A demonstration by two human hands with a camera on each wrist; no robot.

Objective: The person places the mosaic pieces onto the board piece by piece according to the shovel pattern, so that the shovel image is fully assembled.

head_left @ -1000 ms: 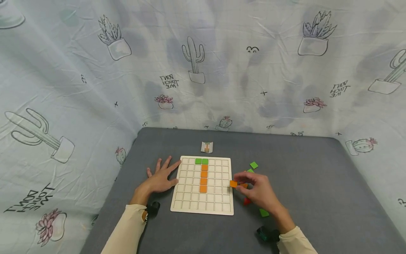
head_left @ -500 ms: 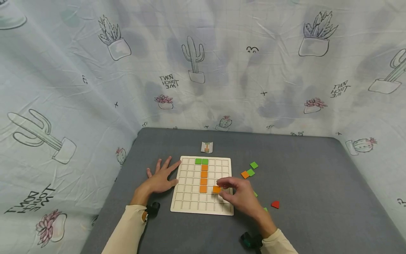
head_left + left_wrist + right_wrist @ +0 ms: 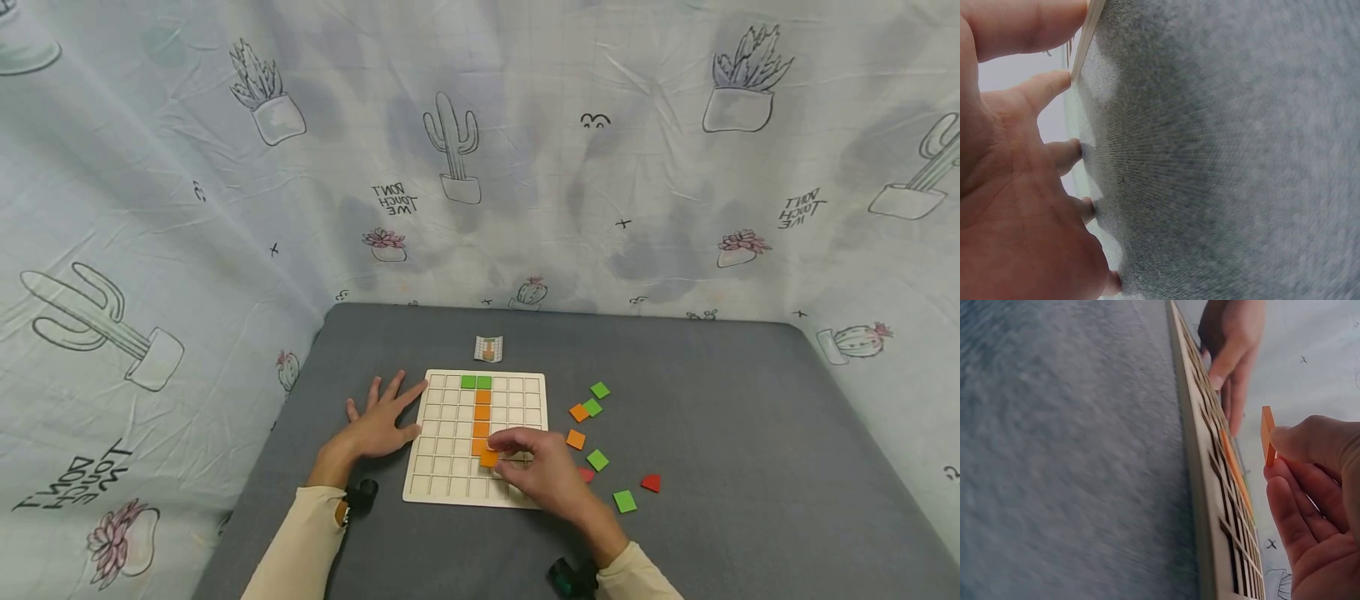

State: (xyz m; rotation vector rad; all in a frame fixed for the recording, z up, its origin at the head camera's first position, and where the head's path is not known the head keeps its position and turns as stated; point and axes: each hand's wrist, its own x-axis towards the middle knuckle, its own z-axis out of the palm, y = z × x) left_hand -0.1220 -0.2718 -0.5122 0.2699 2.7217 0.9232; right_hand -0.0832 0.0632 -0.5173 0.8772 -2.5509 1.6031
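Resting on the worktop (image 3: 750, 417) at the left, the person's left hand (image 3: 381, 427) lies with its fingers spread wide, thumb and index fingertip against the edge of a pale gridded board (image 3: 442, 483); I take that as a brace, so the board won't slide. Further along, two green tiles (image 3: 468, 382) sit side by side in the far row, and a column of orange tiles (image 3: 482, 412) runs toward the person from the right-hand green one, the grid lines seeming to hold it straight. Just beyond the board lies a small printed card (image 3: 488, 348), probably put there so it can be seen past the work. By the column's near end, the right hand (image 3: 551, 473) pinches a single orange tile (image 3: 489, 458) between thumb and fingertips, a hold that suits so thin a piece; whether it touches the board I cannot tell. Rightmost, loose green tiles (image 3: 597, 460), loose orange tiles (image 3: 576, 439) and red pieces (image 3: 651, 482) lie scattered, presumably for the right hand's easy reach.
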